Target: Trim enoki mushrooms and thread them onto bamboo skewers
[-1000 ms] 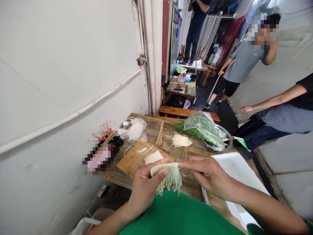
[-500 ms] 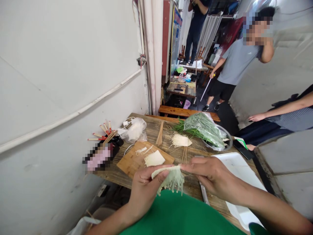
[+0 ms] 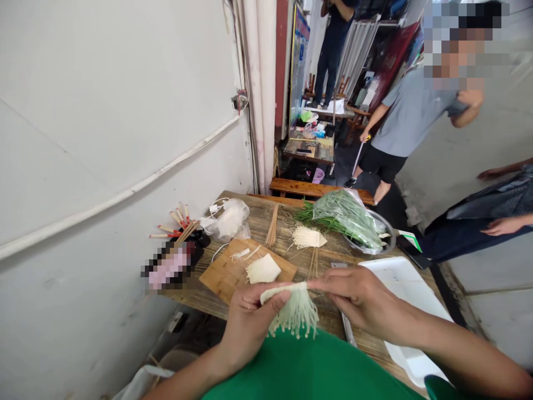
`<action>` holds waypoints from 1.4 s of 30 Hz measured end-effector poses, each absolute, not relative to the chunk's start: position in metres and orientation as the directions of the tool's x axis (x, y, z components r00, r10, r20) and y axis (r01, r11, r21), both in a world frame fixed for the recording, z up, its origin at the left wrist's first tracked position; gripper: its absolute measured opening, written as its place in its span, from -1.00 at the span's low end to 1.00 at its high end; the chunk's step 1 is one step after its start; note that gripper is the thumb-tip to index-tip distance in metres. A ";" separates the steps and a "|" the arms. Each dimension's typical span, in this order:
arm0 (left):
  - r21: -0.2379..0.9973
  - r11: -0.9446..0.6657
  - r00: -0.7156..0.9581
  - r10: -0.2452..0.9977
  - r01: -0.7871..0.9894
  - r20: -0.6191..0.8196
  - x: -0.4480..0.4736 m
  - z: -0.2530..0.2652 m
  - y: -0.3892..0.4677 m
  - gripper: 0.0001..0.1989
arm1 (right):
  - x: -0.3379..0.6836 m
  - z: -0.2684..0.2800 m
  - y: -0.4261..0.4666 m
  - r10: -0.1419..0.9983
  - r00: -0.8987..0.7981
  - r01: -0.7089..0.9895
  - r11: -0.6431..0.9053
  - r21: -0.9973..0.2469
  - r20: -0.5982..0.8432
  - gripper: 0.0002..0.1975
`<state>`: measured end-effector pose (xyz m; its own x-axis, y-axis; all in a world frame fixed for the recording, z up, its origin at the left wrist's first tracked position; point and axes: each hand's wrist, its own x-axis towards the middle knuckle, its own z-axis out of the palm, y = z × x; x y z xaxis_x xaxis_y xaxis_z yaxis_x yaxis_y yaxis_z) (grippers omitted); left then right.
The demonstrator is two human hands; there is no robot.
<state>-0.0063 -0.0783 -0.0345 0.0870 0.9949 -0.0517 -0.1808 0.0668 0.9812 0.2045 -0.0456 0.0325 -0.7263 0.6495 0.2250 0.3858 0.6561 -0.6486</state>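
A flattened bunch of enoki mushrooms (image 3: 296,311) hangs over my green-clad lap, its thin stems and caps pointing down. My left hand (image 3: 254,311) is closed on the bunch's left part, thumb in front. At the right end of the top edge, the fingertips of my right hand (image 3: 353,291) are pinched against the mushrooms. Whether a stick sits between those fingers is hidden. Beyond my hands, one enoki piece (image 3: 264,269) lies on a wooden cutting board (image 3: 220,272), and another enoki piece (image 3: 310,238) lies on the table. Several thin skewers (image 3: 313,263) are close behind my right hand.
A knife (image 3: 348,329) lies partly under my right hand, beside a white tray (image 3: 410,300). Farther back are bagged green vegetables (image 3: 350,216), a skewer bundle (image 3: 272,226), a plastic bag (image 3: 230,218) and a phone (image 3: 412,253). Several people stand beyond the table.
The mushroom bunch has turned slightly, and its stems spread a little wider to the right. Both my hands stay nearly in place. The person in grey has shifted right and nearer.
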 end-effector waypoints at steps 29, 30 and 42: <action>0.996 -0.077 0.054 0.995 -0.041 0.079 -0.015 -0.025 -0.081 -0.80 | 0.203 0.037 -0.044 0.704 -0.671 0.395 0.607 -0.690 0.235 -0.76; 0.996 -0.076 0.054 0.995 -0.049 0.078 -0.015 -0.025 -0.081 -0.79 | 0.202 0.037 -0.044 0.698 -0.679 0.399 0.611 -0.683 0.229 -0.77; 0.994 -0.004 0.084 0.996 -0.111 0.014 -0.013 -0.029 -0.082 -0.80 | 0.200 0.038 -0.044 0.663 -0.702 0.354 0.642 -0.680 0.260 -0.73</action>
